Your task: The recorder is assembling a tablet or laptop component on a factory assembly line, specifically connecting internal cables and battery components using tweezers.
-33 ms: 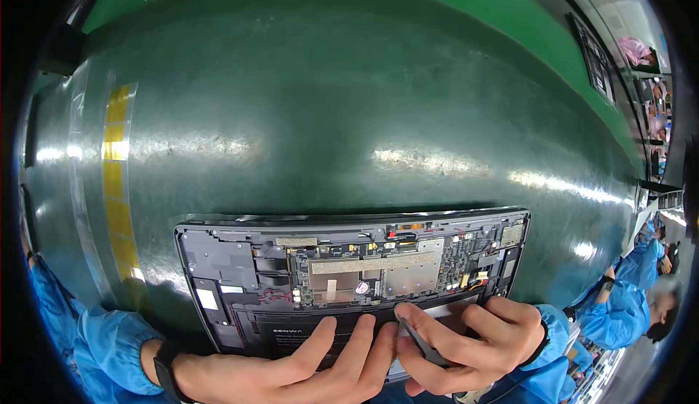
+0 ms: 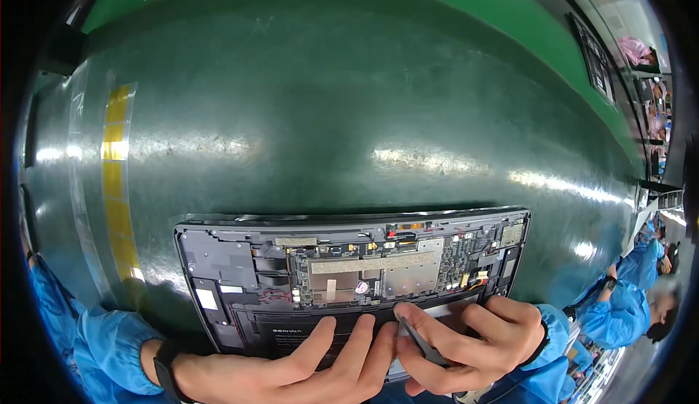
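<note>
An opened laptop lies at the near edge of the bench, its inside facing up. A long circuit board crosses its far half, with metal shields and thin cables. Nearer me is a black battery. My left hand rests over the battery, fingers spread and holding nothing. Pinched in my right hand is a pair of dark grey tweezers. Their tips are close to the battery's far edge, beside my left fingers; whether they grip anything is too small to tell.
The laptop is on a shiny green work surface. A yellow tape strip under clear tape runs along the left. Co-workers in blue sleeves sit at the right. A dark block stands at the far left.
</note>
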A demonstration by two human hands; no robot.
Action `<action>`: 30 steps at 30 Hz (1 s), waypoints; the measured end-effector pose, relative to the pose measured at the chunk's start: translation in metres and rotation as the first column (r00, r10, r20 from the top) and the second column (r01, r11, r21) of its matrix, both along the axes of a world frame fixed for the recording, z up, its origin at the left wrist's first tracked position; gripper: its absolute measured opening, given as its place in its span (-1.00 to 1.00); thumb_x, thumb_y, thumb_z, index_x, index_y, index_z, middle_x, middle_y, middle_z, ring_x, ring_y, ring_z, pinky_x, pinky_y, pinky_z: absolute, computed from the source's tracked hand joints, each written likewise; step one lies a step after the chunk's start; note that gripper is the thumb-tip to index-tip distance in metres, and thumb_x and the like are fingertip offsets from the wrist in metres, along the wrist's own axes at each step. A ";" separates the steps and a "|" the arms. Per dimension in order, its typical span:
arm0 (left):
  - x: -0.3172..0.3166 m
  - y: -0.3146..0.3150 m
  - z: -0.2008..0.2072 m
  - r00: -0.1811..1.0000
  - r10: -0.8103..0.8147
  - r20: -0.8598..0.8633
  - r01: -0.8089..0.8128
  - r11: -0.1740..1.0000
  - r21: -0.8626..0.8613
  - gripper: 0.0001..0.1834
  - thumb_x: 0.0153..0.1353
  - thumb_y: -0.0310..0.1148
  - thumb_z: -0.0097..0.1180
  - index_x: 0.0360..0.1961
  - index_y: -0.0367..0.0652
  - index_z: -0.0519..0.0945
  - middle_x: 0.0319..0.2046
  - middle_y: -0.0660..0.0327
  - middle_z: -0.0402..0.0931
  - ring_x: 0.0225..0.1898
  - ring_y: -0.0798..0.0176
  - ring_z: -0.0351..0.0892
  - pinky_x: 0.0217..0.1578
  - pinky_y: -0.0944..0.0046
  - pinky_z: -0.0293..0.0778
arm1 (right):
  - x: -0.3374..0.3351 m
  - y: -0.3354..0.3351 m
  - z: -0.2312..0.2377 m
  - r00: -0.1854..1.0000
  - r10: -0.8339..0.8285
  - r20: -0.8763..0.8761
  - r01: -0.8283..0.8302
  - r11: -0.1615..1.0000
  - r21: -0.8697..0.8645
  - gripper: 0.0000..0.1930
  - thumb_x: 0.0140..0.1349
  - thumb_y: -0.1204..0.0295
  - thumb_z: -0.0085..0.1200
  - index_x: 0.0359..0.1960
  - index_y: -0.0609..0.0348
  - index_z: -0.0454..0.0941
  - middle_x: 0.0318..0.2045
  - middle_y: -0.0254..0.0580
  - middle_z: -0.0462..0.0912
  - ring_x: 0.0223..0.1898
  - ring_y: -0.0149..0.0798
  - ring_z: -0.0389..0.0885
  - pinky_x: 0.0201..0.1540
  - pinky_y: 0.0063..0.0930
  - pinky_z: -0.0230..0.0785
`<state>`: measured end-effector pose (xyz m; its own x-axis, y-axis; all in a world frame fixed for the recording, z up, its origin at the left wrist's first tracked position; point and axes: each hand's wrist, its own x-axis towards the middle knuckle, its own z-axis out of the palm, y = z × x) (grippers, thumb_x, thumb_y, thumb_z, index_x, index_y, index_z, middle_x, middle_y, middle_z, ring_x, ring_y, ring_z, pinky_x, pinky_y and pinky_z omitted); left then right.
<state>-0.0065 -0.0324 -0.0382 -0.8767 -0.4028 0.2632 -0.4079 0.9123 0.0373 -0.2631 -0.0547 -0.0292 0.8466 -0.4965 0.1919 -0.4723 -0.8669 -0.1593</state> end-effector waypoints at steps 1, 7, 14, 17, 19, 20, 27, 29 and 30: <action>0.000 0.000 -0.001 1.000 0.006 0.002 -0.006 1.000 -0.007 -0.63 0.31 -0.23 -0.13 -0.09 -0.12 0.68 0.04 0.16 0.61 0.16 0.12 0.54 0.23 0.00 0.43 | 0.000 0.000 -0.001 1.000 0.000 0.001 0.000 1.000 0.002 -0.70 0.40 -0.10 -0.05 -0.07 -0.32 0.57 -0.09 -0.48 0.74 -0.71 -0.59 0.13 -0.62 -0.71 -0.06; 0.007 -0.010 -0.014 0.997 -0.071 0.020 0.073 0.972 -0.224 -0.58 0.27 -0.14 -0.14 -0.04 -0.14 0.60 0.04 0.20 0.60 0.10 0.19 0.54 0.14 0.09 0.41 | -0.003 -0.001 0.004 0.999 0.014 -0.050 -0.012 0.999 0.046 -0.68 0.40 -0.12 -0.06 -0.08 -0.31 0.58 -0.06 -0.44 0.73 -0.70 -0.59 0.15 -0.62 -0.72 -0.05; 0.001 0.003 0.000 1.000 0.010 0.028 -0.009 1.000 -0.012 -0.61 0.35 -0.19 -0.13 -0.04 -0.12 0.68 0.12 0.14 0.58 0.20 0.10 0.51 0.25 0.00 0.40 | -0.002 -0.003 -0.006 0.997 0.060 0.053 -0.060 0.998 -0.017 -0.60 0.42 -0.16 -0.13 -0.15 -0.23 0.59 -0.17 -0.33 0.78 -0.71 -0.59 0.16 -0.63 -0.69 -0.10; 0.001 0.002 -0.001 0.999 0.015 0.033 -0.014 0.999 -0.029 -0.60 0.37 -0.17 -0.14 -0.01 -0.12 0.66 0.14 0.14 0.56 0.20 0.09 0.50 0.25 -0.01 0.41 | 0.000 -0.003 -0.006 0.997 0.026 0.079 -0.022 0.999 -0.048 -0.59 0.41 -0.17 -0.13 -0.16 -0.21 0.60 -0.16 -0.32 0.77 -0.71 -0.59 0.19 -0.63 -0.70 -0.08; 0.006 -0.011 -0.007 0.998 -0.055 0.022 0.057 0.993 -0.106 -0.60 0.31 -0.15 -0.13 -0.04 -0.13 0.62 0.08 0.18 0.58 0.14 0.14 0.53 0.19 0.03 0.42 | -0.001 -0.003 -0.005 0.997 0.035 0.075 -0.033 0.999 -0.022 -0.59 0.41 -0.18 -0.12 -0.16 -0.21 0.60 -0.16 -0.32 0.77 -0.71 -0.59 0.19 -0.63 -0.70 -0.07; 0.008 -0.015 -0.010 0.991 -0.130 0.018 0.131 0.974 -0.183 -0.59 0.24 -0.12 -0.12 -0.08 -0.15 0.58 0.01 0.21 0.59 0.08 0.18 0.56 0.13 0.08 0.44 | -0.002 -0.004 -0.005 0.997 0.039 0.072 -0.039 0.999 0.003 -0.58 0.40 -0.18 -0.11 -0.16 -0.20 0.60 -0.15 -0.32 0.77 -0.71 -0.59 0.20 -0.64 -0.70 -0.07; 0.004 -0.009 -0.014 0.996 -0.088 0.001 0.086 0.971 -0.223 -0.58 0.22 -0.12 -0.12 -0.07 -0.14 0.59 0.03 0.21 0.59 0.07 0.17 0.56 0.12 0.07 0.45 | -0.004 -0.007 -0.007 0.998 0.059 0.031 -0.059 0.998 -0.021 -0.58 0.40 -0.18 -0.10 -0.15 -0.19 0.60 -0.17 -0.34 0.77 -0.71 -0.58 0.18 -0.63 -0.69 -0.07; 0.002 0.002 -0.001 0.999 0.040 0.026 -0.040 0.999 -0.019 -0.60 0.38 -0.17 -0.15 0.00 -0.11 0.65 0.15 0.15 0.55 0.21 0.09 0.50 0.25 -0.01 0.41 | -0.001 -0.006 -0.005 0.996 0.049 0.081 -0.044 0.997 -0.057 -0.59 0.41 -0.17 -0.11 -0.15 -0.22 0.59 -0.19 -0.35 0.77 -0.71 -0.57 0.17 -0.62 -0.67 -0.07; 0.000 0.001 -0.001 0.999 0.036 0.021 -0.036 0.999 -0.019 -0.60 0.38 -0.17 -0.15 0.00 -0.11 0.65 0.15 0.15 0.55 0.21 0.09 0.50 0.25 -0.01 0.41 | -0.003 -0.004 -0.006 0.996 0.045 0.075 -0.040 0.998 -0.057 -0.59 0.41 -0.17 -0.11 -0.15 -0.22 0.59 -0.19 -0.35 0.77 -0.71 -0.57 0.17 -0.62 -0.67 -0.07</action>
